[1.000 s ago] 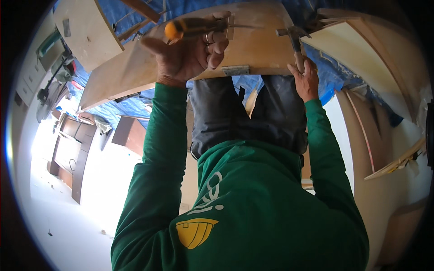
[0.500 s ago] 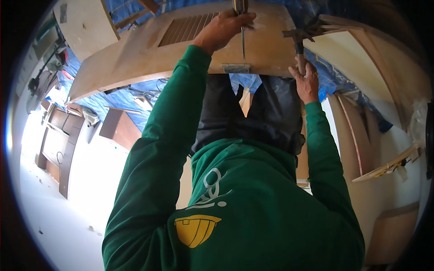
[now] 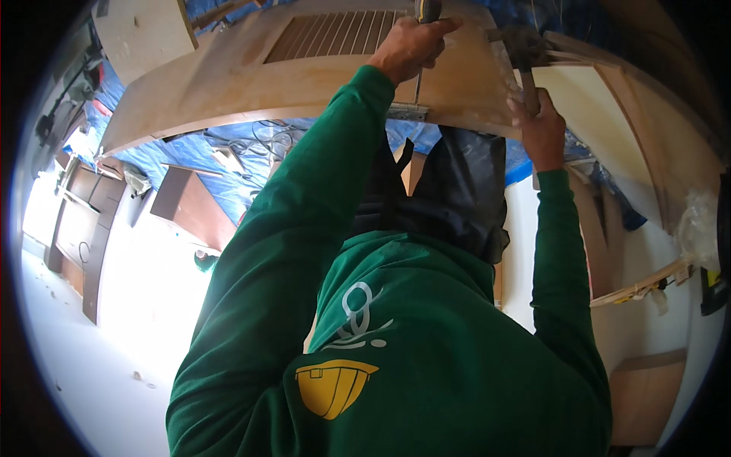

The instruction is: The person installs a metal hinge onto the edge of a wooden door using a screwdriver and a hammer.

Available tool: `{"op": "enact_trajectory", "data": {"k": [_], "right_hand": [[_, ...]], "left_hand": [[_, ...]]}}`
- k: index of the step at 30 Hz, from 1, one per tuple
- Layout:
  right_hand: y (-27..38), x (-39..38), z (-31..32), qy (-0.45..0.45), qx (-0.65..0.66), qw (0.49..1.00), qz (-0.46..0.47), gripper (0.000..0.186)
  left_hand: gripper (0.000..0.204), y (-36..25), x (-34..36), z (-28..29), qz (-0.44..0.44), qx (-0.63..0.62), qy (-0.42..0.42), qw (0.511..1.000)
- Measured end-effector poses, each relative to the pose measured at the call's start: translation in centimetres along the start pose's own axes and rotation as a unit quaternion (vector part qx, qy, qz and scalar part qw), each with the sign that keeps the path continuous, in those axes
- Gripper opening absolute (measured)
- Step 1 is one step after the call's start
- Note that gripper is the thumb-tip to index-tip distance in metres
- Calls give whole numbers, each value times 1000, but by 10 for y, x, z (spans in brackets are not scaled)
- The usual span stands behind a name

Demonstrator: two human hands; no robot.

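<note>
My left hand (image 3: pixel 411 47) grips a screwdriver (image 3: pixel 427 11) with a yellow-and-black handle, held upright, its shaft pointing down at a metal hinge (image 3: pixel 405 112) on the near edge of a wooden door panel (image 3: pixel 183 91). Whether the tip touches cannot be told. The panel has a slatted insert (image 3: pixel 320 36) and lies across the top of the view, above my dark trousers. At the panel's right end, my right hand (image 3: pixel 542 131) is closed round the handle of a hammer (image 3: pixel 527 84), whose blurred head is raised to the right of the screwdriver.
A blue plastic sheet (image 3: pixel 228 137) with cables lies under the panel. Pale boards (image 3: pixel 143 34) are at upper left, framed panels (image 3: pixel 586 99) at right. Wooden boxes (image 3: pixel 183 206) stand at left, a brown piece (image 3: pixel 647 396) at lower right, crumpled clear plastic (image 3: pixel 693 221) at far right.
My left hand has turned the screwdriver upright and moved it right, over the hinge. My right hand has shifted rightward with the hammer, whose head has risen.
</note>
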State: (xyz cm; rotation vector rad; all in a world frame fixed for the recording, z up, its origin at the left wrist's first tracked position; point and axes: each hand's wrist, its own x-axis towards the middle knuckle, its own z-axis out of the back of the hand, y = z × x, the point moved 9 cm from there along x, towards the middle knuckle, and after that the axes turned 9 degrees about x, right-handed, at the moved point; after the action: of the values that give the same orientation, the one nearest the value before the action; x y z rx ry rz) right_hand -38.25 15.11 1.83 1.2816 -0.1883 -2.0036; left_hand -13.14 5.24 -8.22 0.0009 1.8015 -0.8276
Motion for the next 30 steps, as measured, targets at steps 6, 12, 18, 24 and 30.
{"op": "enact_trajectory", "data": {"k": [6,12,18,24,30], "right_hand": [[39,18,22,6,-109,994,-8,50],[87,26,34,11,-120,971,205,61],[123,50,51,123,-244,928,252,46],[149,95,76,125,-175,970,111,49],[138,89,31,93,-339,882,315,49]], "left_hand": [[28,-4,1,-18,64,-52,11,997],[27,2,6,-29,78,-31,33,996],[18,-23,-12,-36,70,-30,61,995],[16,-15,-7,-28,84,-15,11,996],[31,-3,4,-27,52,9,53,997]]}}
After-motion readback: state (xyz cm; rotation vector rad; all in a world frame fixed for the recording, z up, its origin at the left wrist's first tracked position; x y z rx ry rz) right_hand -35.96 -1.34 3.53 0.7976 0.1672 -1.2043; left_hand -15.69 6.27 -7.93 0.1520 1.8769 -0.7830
